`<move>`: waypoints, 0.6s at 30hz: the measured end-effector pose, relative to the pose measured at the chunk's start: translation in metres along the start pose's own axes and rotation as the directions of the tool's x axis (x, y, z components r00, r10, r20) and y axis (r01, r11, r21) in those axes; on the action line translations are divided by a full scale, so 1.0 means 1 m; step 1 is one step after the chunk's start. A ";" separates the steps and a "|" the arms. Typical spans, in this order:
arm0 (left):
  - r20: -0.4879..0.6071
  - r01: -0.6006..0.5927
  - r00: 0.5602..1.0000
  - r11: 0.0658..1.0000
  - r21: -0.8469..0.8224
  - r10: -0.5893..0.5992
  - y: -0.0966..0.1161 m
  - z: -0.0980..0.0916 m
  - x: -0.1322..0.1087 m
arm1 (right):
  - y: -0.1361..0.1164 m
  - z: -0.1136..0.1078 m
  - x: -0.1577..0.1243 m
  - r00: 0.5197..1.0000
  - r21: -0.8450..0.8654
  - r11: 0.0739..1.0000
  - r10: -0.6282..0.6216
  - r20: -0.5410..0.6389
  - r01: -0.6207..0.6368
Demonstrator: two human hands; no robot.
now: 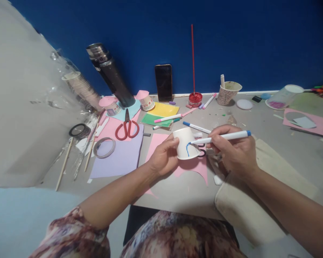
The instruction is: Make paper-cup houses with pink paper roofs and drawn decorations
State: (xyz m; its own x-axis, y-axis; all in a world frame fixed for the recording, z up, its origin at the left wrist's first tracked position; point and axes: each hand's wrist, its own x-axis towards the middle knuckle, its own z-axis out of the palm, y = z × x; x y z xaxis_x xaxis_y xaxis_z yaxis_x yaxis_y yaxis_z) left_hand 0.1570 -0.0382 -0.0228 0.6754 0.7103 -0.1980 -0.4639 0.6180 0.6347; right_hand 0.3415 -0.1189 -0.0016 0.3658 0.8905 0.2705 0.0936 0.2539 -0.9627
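Observation:
My left hand (165,156) is closed around the side of a white paper cup (183,145), held upside down with its rim at the bottom. A blue curved line shows on the cup's wall. In my right hand (235,152) is a white felt-tip pen (226,136) with a blue end, its tip touching the cup at the blue line. Under the cup lies pink paper (195,168) with a cut, curved edge. Dark scissor handles (202,153) show partly behind the cup. A blue pen cap (187,124) end belongs to another marker lying just beyond.
Red-handled scissors (127,129), a tape roll (104,147) and lilac paper (118,161) lie to the left. Two decorated cups with pink cone tops (142,94) stand near a dark flask (115,79). A phone (163,83) leans on the wall. A beige cloth (261,193) lies right.

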 end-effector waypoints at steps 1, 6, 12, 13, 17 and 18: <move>0.000 -0.001 1.000 1.000 0.001 0.001 0.000 0.000 0.000 | -0.001 0.000 0.000 1.000 -0.003 1.000 -0.002 0.009 0.002; -0.007 -0.006 1.000 1.000 -0.014 0.006 0.000 0.001 0.001 | -0.004 0.001 0.000 0.999 -0.003 1.000 0.000 0.032 0.000; 0.002 0.004 1.000 1.000 -0.006 -0.004 0.000 0.001 0.000 | -0.005 0.001 0.000 1.000 -0.031 1.000 -0.003 0.017 0.004; 0.002 0.002 1.000 1.000 -0.007 -0.002 0.000 0.001 0.000 | -0.004 0.001 -0.001 1.000 -0.039 0.999 0.000 0.021 0.001; -0.010 -0.007 1.000 1.000 -0.011 0.007 0.000 0.002 0.000 | -0.005 0.002 -0.001 0.999 -0.047 0.999 0.011 0.035 -0.009; -0.010 -0.007 1.000 1.000 -0.011 0.006 0.000 0.002 0.000 | -0.005 0.002 0.000 1.000 -0.042 0.999 0.012 0.027 -0.011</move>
State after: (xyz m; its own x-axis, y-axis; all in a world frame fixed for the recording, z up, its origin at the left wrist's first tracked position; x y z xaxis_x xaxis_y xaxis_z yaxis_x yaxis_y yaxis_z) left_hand 0.1583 -0.0387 -0.0218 0.6665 0.7177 -0.2016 -0.4746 0.6171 0.6277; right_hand 0.3395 -0.1198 0.0028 0.3421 0.9032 0.2593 0.1284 0.2284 -0.9651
